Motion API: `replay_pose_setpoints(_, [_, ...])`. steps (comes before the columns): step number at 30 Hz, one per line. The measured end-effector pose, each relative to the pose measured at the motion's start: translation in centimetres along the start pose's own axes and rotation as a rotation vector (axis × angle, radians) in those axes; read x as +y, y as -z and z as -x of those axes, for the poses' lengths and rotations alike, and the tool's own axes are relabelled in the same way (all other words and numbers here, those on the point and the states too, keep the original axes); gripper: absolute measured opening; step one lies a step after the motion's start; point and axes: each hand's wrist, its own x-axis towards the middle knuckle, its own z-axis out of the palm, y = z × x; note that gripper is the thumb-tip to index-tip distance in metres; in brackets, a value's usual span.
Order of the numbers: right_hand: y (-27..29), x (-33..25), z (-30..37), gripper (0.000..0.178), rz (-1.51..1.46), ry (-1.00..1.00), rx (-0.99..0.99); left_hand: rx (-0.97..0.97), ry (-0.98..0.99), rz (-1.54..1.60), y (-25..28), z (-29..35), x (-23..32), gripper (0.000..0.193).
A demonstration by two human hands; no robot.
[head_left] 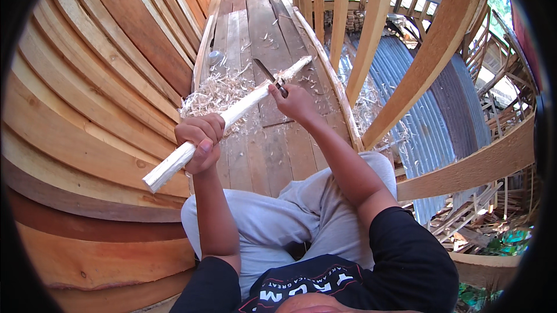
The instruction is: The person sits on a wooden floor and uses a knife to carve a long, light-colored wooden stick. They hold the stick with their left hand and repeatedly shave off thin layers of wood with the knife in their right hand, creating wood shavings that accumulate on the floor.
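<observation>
Clearly mid-whittle — left hand [200, 141], fingers wrapped tight round the pale stick [232, 117], right hand [296, 103] clenching the knife [270, 77]. Next stroke wants the blade pushed away — shallow, I'd judge.

knife handle [282, 90] — hidden in hand [296, 104]

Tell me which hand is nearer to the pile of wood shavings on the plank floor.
Left. The left hand grips the pale wooden stick just below the shavings pile. The right hand, holding the knife, sits farther to the pile's right.
</observation>
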Motion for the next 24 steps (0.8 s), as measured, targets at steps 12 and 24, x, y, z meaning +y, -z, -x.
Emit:
replay_pose_setpoints(12, [0.3, 2.3, -2.0, 0.062, -0.822, -0.503, -0.554, -0.042, 0.022, 0.012, -0.5, -0.3, -0.2, 0.034])
replay_pose_setpoints(24, [0.7, 3.9, -1.9, 0.061, -1.107, -0.484, -0.869, -0.11, 0.009, 0.077, 0.6, -0.8, 0.0, 0.036])
